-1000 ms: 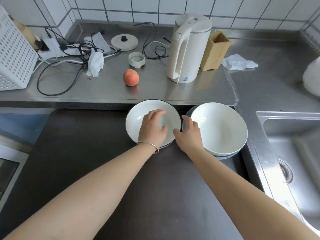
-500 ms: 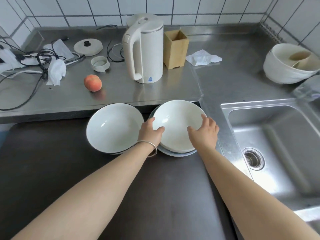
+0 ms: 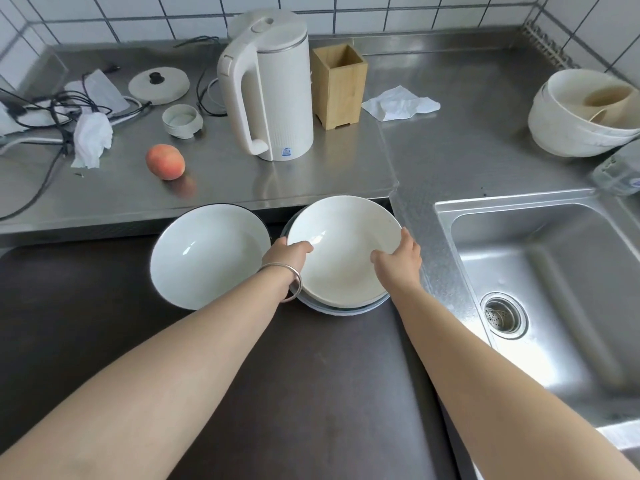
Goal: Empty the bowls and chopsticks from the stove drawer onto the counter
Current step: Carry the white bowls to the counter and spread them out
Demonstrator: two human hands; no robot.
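- Both hands on the stack of bowls (image 3: pixel 343 247) at the far edge of the dark stove top (image 3: pixel 311 393), hard against the steel counter's (image 3: pixel 467 140) front lip: left hand (image 3: pixel 289 252) curled over the stack's left rim, thumb inside the top bowl; right hand (image 3: pixel 398 258) curled over the right rim, fingers round the outside.
- Stack made of a cream bowl nested in at least one bluish bowl (exact count hidden).
- Just beside, to the left and ungripped, a dark-rimmed white bowl (image 3: pixel 207 254), also on the stove top, near that same far edge.
- Judged part-way: three or more bowls apparently out of the drawer, none yet clearly on the steel counter; likely next, a two-handed lift of the stack.
- No chopsticks in view, drawer itself not in view; the wooden holder (image 3: pixel 341 86) behind the kettle looks empty from here.
- Writing: a small blue-and-white label low on the white kettle (image 3: pixel 277 88), too small to read; no other legible brand or text.
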